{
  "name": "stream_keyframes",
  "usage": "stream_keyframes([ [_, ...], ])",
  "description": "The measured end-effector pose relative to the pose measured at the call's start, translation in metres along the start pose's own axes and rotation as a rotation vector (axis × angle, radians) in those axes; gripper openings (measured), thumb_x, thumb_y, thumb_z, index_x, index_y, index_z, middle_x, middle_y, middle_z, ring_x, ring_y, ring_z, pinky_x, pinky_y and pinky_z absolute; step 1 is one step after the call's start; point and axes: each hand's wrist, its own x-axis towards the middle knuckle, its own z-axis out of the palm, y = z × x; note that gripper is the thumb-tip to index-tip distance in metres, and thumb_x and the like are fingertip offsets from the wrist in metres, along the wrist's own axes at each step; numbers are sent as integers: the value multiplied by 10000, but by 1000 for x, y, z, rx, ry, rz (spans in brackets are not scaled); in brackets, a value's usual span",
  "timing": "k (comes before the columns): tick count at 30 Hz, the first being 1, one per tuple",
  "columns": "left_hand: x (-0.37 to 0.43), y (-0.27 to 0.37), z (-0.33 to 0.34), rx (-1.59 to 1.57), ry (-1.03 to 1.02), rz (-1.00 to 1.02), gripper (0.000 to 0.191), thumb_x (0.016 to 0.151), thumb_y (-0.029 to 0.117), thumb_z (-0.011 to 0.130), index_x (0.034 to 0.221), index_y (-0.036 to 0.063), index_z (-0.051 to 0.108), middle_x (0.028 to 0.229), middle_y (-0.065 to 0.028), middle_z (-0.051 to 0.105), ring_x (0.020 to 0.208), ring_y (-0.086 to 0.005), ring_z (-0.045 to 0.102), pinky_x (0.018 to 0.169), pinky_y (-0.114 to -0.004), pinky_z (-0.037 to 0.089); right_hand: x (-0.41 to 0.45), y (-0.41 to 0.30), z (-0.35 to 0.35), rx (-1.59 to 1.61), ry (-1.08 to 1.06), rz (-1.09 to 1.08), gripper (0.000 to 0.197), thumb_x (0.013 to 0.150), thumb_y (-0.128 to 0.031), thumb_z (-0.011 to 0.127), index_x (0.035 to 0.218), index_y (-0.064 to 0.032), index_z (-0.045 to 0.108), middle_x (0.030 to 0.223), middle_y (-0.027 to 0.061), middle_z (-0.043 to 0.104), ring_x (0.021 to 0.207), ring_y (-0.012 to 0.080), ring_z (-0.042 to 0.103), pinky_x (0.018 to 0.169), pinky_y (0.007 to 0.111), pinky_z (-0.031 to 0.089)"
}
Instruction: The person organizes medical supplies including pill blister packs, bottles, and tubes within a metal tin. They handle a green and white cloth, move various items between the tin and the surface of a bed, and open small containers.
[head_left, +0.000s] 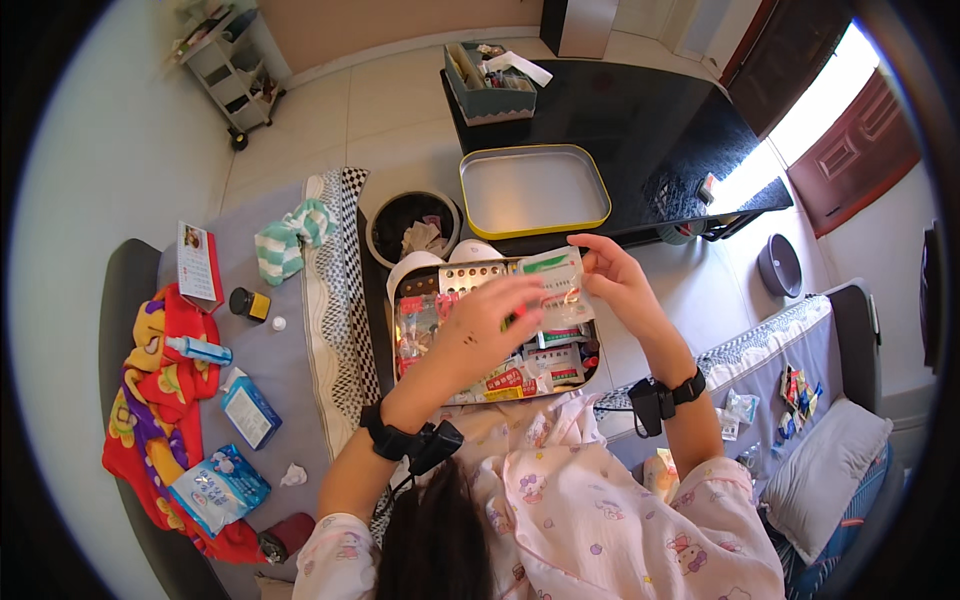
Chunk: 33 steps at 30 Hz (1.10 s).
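My right hand (619, 281) grips the upper right edge of a white and green printed sachet (559, 289) over an open metal tin (592, 381). My left hand (491, 319) is raised over the middle of the tin, its fingertips near the sachet's left side; whether they touch it or hold anything I cannot tell. The tin rests by my lap and holds blister packs of pills (471, 276), red and clear packets (420, 322), a red and yellow box (510, 382) and more green and white sachets (559, 360).
A yellow-rimmed tin lid (536, 191) lies on the black table (637, 127), with a storage box (499, 101) behind it. A waste bin (415, 225) stands left of the lid. On the left seat are a blue box (251, 412), a blue packet (220, 491) and a dark jar (250, 304).
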Motion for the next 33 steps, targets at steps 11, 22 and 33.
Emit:
stream_keyframes([
  [11,40,-25,6,-130,-96,-336,402,789,218,691,1147,71,583,878,-177,668,825,-326,650,748,-383,505,19,-9,-7,-482,-230,-182,542,825,58,548,1346,-70,472,891,50,588,831,144,550,802,279,473],
  [22,43,-28,40,-51,145,-312,298,817,118,625,1114,116,604,760,-165,648,713,-340,634,637,-416,482,9,34,-31,-1484,-476,-440,208,731,-42,577,867,-133,706,930,-20,654,885,218,541,802,337,464],
  [33,35,-39,51,47,-75,-373,247,799,176,654,1033,97,667,799,-130,673,699,-262,646,642,-353,497,3,29,-39,-1549,-407,-498,157,764,-130,593,829,-155,733,1030,2,595,991,199,521,857,323,428],
])
